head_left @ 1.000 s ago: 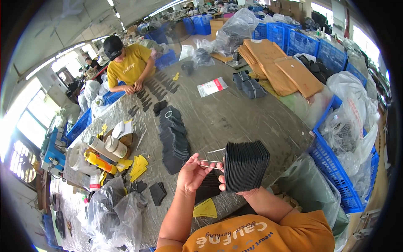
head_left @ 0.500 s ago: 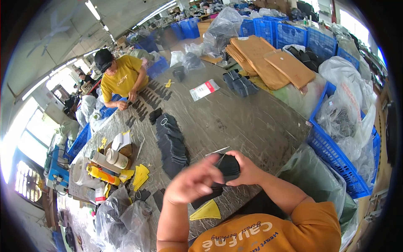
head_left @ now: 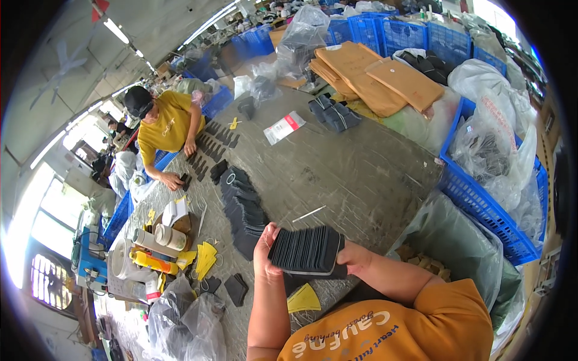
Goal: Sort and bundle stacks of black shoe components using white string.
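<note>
A thick stack of black, flat fabric pieces (head_left: pixel 305 249) is held between my two hands, its many edges facing up. My left hand (head_left: pixel 266 251) closes on the stack's left end. At the other end, my right hand (head_left: pixel 353 257) grips it, next to a thin pale line, perhaps a band, along the last piece. More dark pieces lie partly hidden under the stack, with yellow pieces (head_left: pixel 304 299) near my body. Just beyond the stack is a thin white stick (head_left: pixel 309 213). A long overlapping row of dark pieces (head_left: pixel 244 207) runs away from my left hand.
Bottles (head_left: pixel 158 239), a yellow tube (head_left: pixel 153 263) and yellow tags (head_left: pixel 206 259) crowd the left side. A co-worker (head_left: pixel 171 123) handles small dark pieces across the table. Brown paper packages (head_left: pixel 373 78) lie at the back; a blue crate (head_left: pixel 487 195) of plastic bags stands right.
My left hand has come down from its blurred place above the stack and now grips its left end. The stack has turned, showing its edges. The co-worker's hands have moved apart.
</note>
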Action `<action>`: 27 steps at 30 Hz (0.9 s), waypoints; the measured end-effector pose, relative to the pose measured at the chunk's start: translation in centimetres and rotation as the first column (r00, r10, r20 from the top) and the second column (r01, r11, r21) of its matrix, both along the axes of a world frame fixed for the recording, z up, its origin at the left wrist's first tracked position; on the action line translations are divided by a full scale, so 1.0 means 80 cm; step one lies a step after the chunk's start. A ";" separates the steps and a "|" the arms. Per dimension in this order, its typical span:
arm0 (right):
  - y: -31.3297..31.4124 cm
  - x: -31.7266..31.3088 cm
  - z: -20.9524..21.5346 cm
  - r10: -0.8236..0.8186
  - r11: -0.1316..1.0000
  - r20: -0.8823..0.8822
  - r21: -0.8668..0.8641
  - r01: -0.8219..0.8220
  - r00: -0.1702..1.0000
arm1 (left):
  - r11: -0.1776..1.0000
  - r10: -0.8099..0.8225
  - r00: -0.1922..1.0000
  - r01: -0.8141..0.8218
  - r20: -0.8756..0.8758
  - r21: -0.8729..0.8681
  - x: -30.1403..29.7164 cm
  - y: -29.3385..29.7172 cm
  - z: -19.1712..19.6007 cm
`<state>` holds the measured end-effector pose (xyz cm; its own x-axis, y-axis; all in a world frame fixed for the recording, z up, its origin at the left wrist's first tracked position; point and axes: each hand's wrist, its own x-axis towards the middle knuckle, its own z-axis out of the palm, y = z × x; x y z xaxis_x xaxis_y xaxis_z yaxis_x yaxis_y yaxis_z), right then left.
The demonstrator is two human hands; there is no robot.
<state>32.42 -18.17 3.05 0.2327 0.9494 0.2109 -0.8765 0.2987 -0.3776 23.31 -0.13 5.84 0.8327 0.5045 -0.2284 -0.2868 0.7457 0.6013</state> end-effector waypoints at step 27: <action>-0.011 0.069 -0.034 -0.251 0.292 0.955 -0.084 0.953 0.161 | -0.178 -0.104 0.967 0.211 -0.232 0.961 0.021 -0.094 0.019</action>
<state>37.92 -19.06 0.31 0.8876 0.4136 0.2026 0.2406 -0.0414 -0.9698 24.97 -7.67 7.32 0.9442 0.0469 0.3261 -0.2049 -0.6914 0.6928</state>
